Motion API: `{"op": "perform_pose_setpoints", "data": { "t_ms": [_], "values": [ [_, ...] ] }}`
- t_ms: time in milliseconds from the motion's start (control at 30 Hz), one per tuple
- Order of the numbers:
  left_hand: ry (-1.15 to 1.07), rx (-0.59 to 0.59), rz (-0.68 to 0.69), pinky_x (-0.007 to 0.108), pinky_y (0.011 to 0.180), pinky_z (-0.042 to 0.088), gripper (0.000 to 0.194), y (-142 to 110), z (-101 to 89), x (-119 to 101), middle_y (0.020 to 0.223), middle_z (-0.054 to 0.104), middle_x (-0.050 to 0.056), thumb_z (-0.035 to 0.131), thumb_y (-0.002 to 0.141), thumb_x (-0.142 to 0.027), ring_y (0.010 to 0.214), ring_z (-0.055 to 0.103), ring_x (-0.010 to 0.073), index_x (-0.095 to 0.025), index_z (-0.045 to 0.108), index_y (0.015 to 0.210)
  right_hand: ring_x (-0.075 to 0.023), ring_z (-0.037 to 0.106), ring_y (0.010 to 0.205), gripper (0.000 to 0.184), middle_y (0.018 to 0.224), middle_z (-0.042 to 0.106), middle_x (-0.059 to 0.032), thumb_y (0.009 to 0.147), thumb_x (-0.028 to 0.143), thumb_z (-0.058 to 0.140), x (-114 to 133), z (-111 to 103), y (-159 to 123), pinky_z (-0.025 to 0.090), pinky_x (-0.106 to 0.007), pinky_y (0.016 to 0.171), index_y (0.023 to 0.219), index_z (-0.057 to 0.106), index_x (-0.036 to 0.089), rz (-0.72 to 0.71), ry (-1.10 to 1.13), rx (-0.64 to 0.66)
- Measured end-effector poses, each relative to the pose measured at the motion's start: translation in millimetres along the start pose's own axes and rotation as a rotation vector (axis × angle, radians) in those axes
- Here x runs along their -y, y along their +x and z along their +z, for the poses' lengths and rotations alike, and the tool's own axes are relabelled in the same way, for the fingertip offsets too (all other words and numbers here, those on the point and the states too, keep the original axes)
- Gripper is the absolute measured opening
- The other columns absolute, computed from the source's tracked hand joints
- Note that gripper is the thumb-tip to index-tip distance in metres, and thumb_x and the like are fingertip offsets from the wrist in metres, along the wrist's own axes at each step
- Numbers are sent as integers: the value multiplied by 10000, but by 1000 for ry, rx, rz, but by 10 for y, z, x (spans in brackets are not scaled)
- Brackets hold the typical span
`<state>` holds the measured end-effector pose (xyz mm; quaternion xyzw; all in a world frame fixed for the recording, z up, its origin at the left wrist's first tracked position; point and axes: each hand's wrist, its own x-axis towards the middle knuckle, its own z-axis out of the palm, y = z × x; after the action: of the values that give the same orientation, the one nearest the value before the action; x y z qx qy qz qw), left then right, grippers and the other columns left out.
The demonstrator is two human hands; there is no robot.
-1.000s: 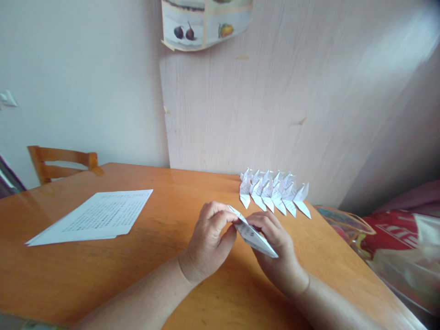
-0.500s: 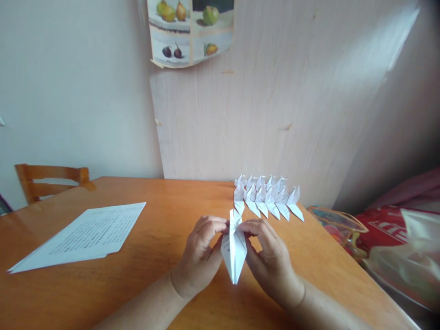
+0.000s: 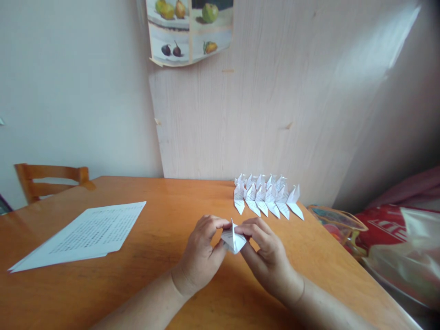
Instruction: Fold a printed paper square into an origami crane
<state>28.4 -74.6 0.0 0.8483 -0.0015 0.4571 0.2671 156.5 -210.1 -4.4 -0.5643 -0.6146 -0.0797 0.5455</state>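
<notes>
Between my two hands is a folded paper piece, white with some print on it, held above the table near its middle. A thin upright ridge rises from its centre, and its near end points toward me. My left hand pinches its left side between thumb and fingers. On the other side, my right hand grips the right edge, its fingers bent over the top. Just beyond stand folded paper cranes, several of them, lined up in rows on the table. The fingertips partly cover the held paper.
A stack of printed sheets lies on the left of the wooden table. A wooden chair stands behind the far left corner. Bags sit beyond the right edge. A fruit poster hangs on the wall.
The folded paper has been tilted between my hands, so its long pointed near end looks foreshortened now. Both hands stay nearly in place, still gripping it. The cranes and sheets have not moved.
</notes>
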Motion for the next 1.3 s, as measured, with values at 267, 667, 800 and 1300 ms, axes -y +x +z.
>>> {"op": "perform_pose_setpoints", "data": {
  "t_ms": [267, 667, 800, 1300],
  "values": [
    [-112, 53, -80, 329, 861, 469, 129, 32, 3, -7, 949, 627, 31, 595, 940, -173, 921, 586, 182, -242, 635, 1041, -174, 604, 818, 167, 933, 640, -35, 953, 165, 526, -18, 39, 5, 492, -324, 740, 1060, 619, 254, 106, 71, 14],
    [-679, 203, -501, 361, 932, 472, 146, 64, -18, -36, 968, 660, 47, 616, 939, -316, 925, 602, 186, -180, 623, 989, -196, 601, 883, 253, 987, 686, -54, 948, 417, 605, -28, -41, 75, 449, -340, 772, 1089, 687, 223, 393, 224, 109],
    [-798, 198, -581, 364, 919, 486, 200, 85, -6, -51, 1000, 684, 70, 665, 909, -324, 970, 629, 213, -155, 637, 1013, -162, 588, 774, 270, 843, 676, -31, 911, 463, 653, -40, -11, 82, 457, -303, 707, 933, 685, 196, 554, 496, 88],
    [-900, 211, -780, 310, 719, 438, 262, 68, 65, 14, 827, 689, 72, 683, 861, -358, 753, 603, 178, -132, 602, 965, -109, 464, 555, 286, 658, 592, -7, 927, 428, 634, -121, 54, 49, 321, -265, 525, 808, 624, 169, 787, 727, 150]
  ]
}}
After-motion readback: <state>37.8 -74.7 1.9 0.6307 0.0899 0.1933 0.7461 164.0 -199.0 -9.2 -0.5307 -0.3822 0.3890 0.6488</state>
